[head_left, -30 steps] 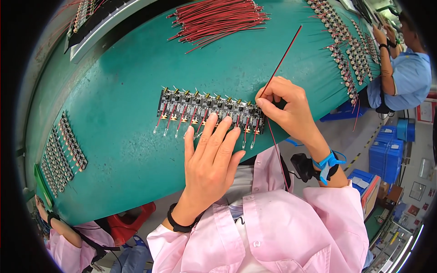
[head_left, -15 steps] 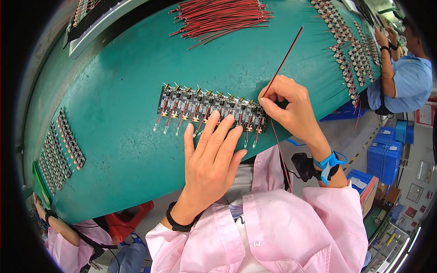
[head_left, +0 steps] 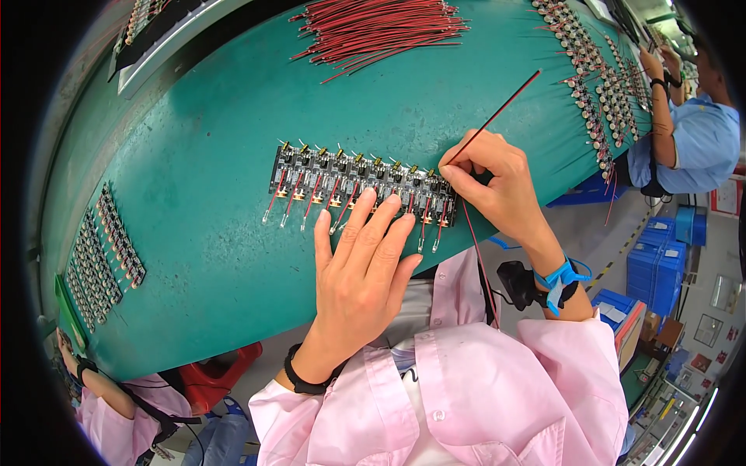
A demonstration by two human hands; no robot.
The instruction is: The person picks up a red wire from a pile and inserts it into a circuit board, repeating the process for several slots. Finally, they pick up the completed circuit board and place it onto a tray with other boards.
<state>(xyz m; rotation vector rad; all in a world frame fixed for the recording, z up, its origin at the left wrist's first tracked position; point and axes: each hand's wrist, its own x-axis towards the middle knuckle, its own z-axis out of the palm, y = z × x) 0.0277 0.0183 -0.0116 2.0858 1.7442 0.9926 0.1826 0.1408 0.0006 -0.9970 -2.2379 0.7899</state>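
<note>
A black strip of joined circuit boards (head_left: 317,161) lies on the green tabletop, tilted a little down to the right. Small parts with metal leads stick up along its far edge, and red-wired clear LEDs (head_left: 303,220) hang over its near edge. My left hand (head_left: 359,272) rests flat with spread fingers, its fingertips on the strip's near side. At the strip's right end my right hand (head_left: 497,182) pinches a thin red-and-black wire (head_left: 509,101), which points up and right. Another length of red wire (head_left: 476,252) runs from under this hand toward my lap. The wire's end at the boards is hidden by my fingers.
A pile of red-and-black wires (head_left: 381,31) lies at the far side. Rows of wired boards (head_left: 587,93) lie at the far right, and more board strips (head_left: 97,264) at the left. Co-workers sit at both sides; blue crates (head_left: 653,264) stand on the floor at right.
The upper free end of the wire in my right hand has swung down and to the right. My left hand and the board strip have stayed put.
</note>
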